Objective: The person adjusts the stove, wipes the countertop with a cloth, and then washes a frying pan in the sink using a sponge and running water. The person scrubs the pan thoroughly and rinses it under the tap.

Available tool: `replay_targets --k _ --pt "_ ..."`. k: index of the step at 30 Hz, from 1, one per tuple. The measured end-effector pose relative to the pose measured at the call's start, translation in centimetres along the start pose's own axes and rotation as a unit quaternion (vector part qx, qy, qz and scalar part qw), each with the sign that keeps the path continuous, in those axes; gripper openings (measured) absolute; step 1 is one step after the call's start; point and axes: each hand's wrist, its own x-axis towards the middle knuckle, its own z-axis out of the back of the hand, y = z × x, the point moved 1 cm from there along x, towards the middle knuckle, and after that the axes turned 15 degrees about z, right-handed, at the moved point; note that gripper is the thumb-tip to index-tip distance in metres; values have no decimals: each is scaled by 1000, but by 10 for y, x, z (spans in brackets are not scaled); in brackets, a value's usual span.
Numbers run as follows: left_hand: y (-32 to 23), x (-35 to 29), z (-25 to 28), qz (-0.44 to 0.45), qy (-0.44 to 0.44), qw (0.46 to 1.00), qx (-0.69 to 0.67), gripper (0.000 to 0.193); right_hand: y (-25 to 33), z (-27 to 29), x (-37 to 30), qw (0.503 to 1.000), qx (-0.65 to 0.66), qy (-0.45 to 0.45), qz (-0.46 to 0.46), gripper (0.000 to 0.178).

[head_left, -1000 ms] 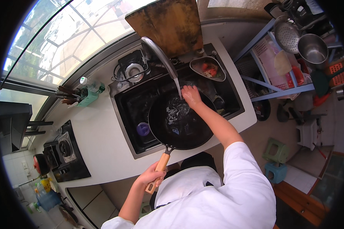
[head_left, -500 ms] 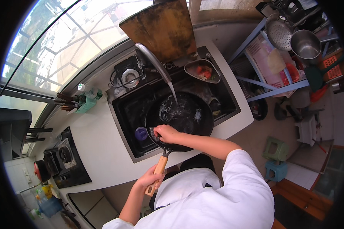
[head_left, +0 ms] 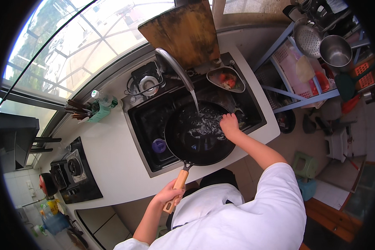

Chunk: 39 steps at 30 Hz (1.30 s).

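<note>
My left hand (head_left: 171, 195) is wrapped round the wooden handle of a black frying pan (head_left: 182, 155). The pan rests over the sink (head_left: 142, 125), its handle pointing toward me. A stream from the curved metal faucet (head_left: 177, 68) falls into it, and rippling water lies on its bottom. Inside the right rim, my right hand (head_left: 230, 126) presses down with its fingers closed together. Whatever those fingers hold, if anything, is hidden beneath them.
A strainer basket (head_left: 226, 79) with red scraps sits at the sink's far right corner. A purple round object (head_left: 158, 145) lies in the sink, left of the pan. Behind leans a wooden cutting board (head_left: 183, 35). A gas stove (head_left: 76, 168) stands left, a rack (head_left: 298, 100) right.
My right hand has swept from the pan's left near side across to its right rim, and the water has shifted. My left hand keeps its hold on the handle.
</note>
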Motion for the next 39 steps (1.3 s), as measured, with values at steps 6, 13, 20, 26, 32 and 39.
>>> replay_targets --k 6,13,20,26,32,39 --pt "2 1 0 5 -2 1000 -1 26 67 46 -25 876 417 134 203 24" --pt "-2 1 1 10 2 1000 6 27 136 39 126 900 248 -320 164 7" --pt "-2 0 -1 6 8 1000 8 27 6 -21 117 972 -36 -223 -62 7" --pt "0 1 1 4 7 1000 5 26 32 -8 -12 988 53 147 5 23" --pt "-6 -1 -1 11 0 1000 12 26 98 57 -22 799 553 75 225 30" --pt "7 5 6 11 -8 1000 16 27 10 52 -38 874 389 264 124 25"
